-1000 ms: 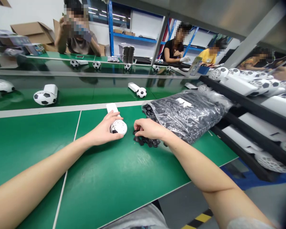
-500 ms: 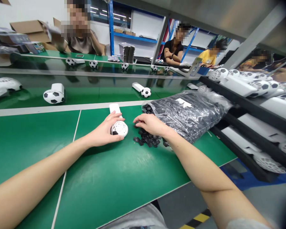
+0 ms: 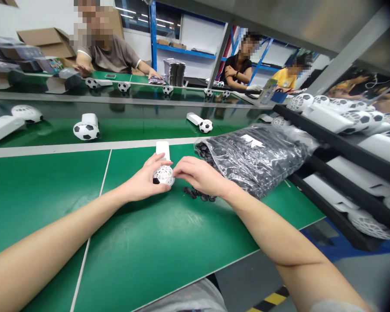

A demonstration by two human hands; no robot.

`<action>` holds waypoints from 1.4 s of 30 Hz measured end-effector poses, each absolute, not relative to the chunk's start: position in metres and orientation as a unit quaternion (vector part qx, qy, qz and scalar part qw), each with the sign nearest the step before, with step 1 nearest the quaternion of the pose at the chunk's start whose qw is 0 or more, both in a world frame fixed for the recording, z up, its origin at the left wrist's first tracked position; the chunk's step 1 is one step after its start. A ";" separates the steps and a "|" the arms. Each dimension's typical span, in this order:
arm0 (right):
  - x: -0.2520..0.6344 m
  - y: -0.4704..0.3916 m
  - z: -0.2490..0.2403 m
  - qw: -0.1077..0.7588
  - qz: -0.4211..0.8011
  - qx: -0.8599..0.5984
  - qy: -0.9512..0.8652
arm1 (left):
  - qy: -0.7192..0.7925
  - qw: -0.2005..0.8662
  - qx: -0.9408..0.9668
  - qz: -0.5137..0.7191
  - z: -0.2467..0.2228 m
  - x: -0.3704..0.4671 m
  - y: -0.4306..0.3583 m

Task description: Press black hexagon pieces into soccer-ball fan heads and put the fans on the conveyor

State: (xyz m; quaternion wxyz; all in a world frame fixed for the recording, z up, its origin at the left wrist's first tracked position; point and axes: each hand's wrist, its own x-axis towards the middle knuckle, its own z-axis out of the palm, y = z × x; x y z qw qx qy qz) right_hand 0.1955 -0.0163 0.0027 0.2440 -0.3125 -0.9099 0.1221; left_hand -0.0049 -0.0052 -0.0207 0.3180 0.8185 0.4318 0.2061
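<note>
My left hand (image 3: pixel 146 177) is wrapped round the ball-shaped head of a white soccer-ball device (image 3: pixel 164 174), which lies on the green table. Its flat white handle points away from me. The top of the ball is an open lattice, and a black patch shows on its near left side. Against the ball's right side, the thumb and fingertips of my right hand (image 3: pixel 198 173) are pinched together; whatever is between them is hidden. Small black plastic pieces (image 3: pixel 198 194) lie loose below my right hand, beside a clear bag (image 3: pixel 250 156) full of them.
A black rack (image 3: pixel 331 208) with white device parts stands at the right. Beyond the pale strip, finished-looking soccer-ball devices (image 3: pixel 86 131) lie on the green conveyor (image 3: pixel 143 123). Several co-workers sit across the line, one with a hand on a flat packet (image 3: pixel 156 80).
My right hand has moved left from the black pieces to the ball, its fingers now pinched. Devices on the conveyor have shifted right. A co-worker opposite has lowered their arms to the table.
</note>
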 end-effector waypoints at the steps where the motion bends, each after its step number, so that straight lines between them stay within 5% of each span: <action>1: 0.194 -0.018 0.002 0.242 0.107 -0.292 -0.919 | 0.426 0.321 0.820 0.208 -0.021 -0.005 -0.005; 7: 0.183 -0.018 -0.009 0.276 0.123 -0.255 -0.918 | 0.405 0.321 0.829 0.215 -0.025 -0.007 -0.003; 14: 0.180 -0.009 -0.027 0.387 0.364 -0.358 -0.768 | 0.409 0.309 0.825 0.237 -0.029 -0.003 -0.003; 28: 0.177 -0.001 -0.034 0.353 0.495 -0.408 -0.681 | 0.416 0.344 0.806 0.243 -0.019 0.001 -0.007; 32: 0.186 0.007 -0.031 0.337 0.450 -0.430 -0.707 | 0.392 0.325 0.830 0.228 -0.019 -0.001 -0.003; 35: 0.198 0.011 -0.024 0.334 0.300 -0.480 -0.754 | 0.388 0.325 0.835 0.216 -0.020 -0.006 0.003; 42: 0.205 0.006 -0.022 0.174 0.153 -0.509 -0.829 | 0.457 0.328 0.790 0.244 -0.025 -0.010 0.009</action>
